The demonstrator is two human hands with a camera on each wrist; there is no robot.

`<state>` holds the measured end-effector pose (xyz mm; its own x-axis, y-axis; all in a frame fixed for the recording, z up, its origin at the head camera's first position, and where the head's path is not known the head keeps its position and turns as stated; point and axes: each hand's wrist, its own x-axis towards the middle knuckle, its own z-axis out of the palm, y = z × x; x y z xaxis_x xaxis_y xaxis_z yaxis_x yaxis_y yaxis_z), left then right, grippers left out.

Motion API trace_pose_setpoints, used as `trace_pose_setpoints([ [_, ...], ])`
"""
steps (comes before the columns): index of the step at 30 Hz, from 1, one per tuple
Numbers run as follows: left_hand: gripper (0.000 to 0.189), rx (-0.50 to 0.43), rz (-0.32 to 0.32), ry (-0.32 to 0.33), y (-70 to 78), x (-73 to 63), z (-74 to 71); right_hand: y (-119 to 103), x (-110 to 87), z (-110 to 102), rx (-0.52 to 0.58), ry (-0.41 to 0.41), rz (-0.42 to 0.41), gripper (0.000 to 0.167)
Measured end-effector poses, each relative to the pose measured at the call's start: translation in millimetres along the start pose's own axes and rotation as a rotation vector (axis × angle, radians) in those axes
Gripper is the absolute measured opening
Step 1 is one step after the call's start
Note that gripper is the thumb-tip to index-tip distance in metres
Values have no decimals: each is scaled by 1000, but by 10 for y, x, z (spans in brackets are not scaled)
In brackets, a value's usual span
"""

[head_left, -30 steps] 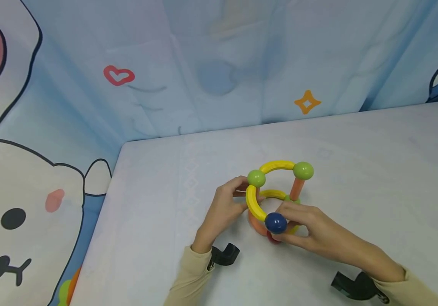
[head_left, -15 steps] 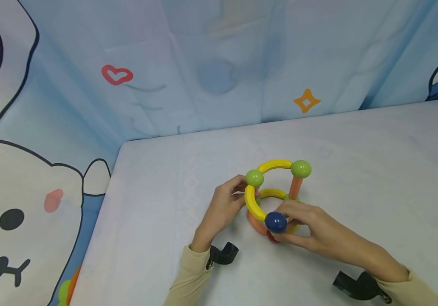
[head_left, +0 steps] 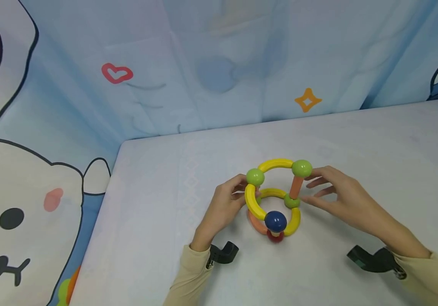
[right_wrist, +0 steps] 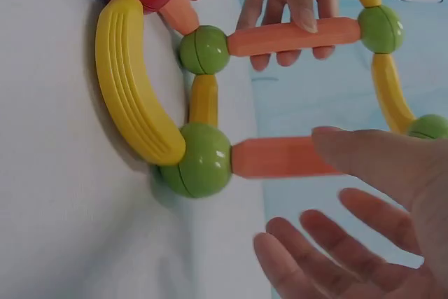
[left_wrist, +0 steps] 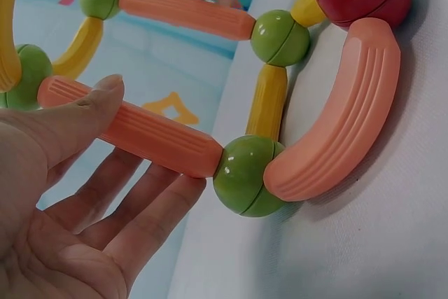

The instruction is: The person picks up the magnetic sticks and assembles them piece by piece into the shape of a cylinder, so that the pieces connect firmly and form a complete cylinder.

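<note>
A toy frame of rods and balls stands on the table, with a lower ring of curved rods and part of an upper one. My left hand (head_left: pixel 224 208) pinches its left upright orange rod (left_wrist: pixel 164 141), thumb on one side and fingers on the other. The right upright orange rod (head_left: pixel 296 187) joins two green balls; my right hand (head_left: pixel 346 197) is beside it, fingers spread, thumb tip overlapping the rod in the right wrist view. At the front a dark blue ball (head_left: pixel 275 220) sits above a red ball (head_left: pixel 275 237). A curved yellow rod (head_left: pixel 254 203) reaches the blue ball.
A white-covered table (head_left: pixel 157 212) lies under the toy. Behind it hangs a blue curtain (head_left: pixel 203 51) with printed cartoon figures. Black camera mounts, one on the left wrist (head_left: pixel 224 253) and one on the right (head_left: pixel 371 259), stick out near the sleeves.
My right hand has let go near the blue ball and moved back and right, to beside the right upright rod. My left hand stays on its rod, and the toy has hardly moved.
</note>
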<state>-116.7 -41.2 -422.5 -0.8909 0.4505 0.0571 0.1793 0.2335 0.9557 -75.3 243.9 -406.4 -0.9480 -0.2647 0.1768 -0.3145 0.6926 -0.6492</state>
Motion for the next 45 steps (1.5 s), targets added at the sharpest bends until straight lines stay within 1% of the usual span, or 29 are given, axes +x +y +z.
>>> trace_pose_setpoints([
  [3,22,-1,1,-3,2,-1,-4,-21,64,61,40,21,-45,50],
  [5,22,-1,2,-3,3,0,-5,-35,83,93,53,31,-56,48],
  [11,21,15,-1,4,-9,5,-8,-66,78,154,41,70,-49,46],
  [17,21,45,-6,29,-6,-5,-10,-66,74,189,40,93,-68,48],
  [20,26,89,-21,53,20,-50,-24,-74,78,193,37,95,-73,48],
  [23,31,153,-47,72,69,-156,-81,-90,84,194,33,93,-74,47],
  [24,33,167,-61,56,86,-203,-107,-94,86,194,29,93,-75,47],
  [25,34,177,-71,23,98,-250,-135,-98,88,194,26,94,-77,47],
  [27,37,166,-75,-86,108,-330,-174,-98,89,194,22,99,-83,47],
  [30,43,85,-66,-280,70,-402,-157,-90,78,194,28,108,-92,48],
  [31,44,50,-59,-324,45,-413,-131,-82,76,199,36,108,-95,49],
  [32,45,19,-56,-350,22,-420,-97,-75,73,206,37,108,-95,50],
  [34,43,-45,-60,-368,-21,-428,-17,-70,68,217,39,106,-94,51],
  [35,41,-60,-62,-365,-37,-429,24,-66,69,222,39,104,-93,50],
  [38,33,-97,-66,-332,-72,-421,129,-78,63,227,40,105,-88,48],
  [42,24,-84,-38,-275,-83,-406,203,-101,56,221,26,115,-89,46],
  [45,22,-66,-12,-256,-73,-401,218,-107,55,216,20,119,-95,47],
])
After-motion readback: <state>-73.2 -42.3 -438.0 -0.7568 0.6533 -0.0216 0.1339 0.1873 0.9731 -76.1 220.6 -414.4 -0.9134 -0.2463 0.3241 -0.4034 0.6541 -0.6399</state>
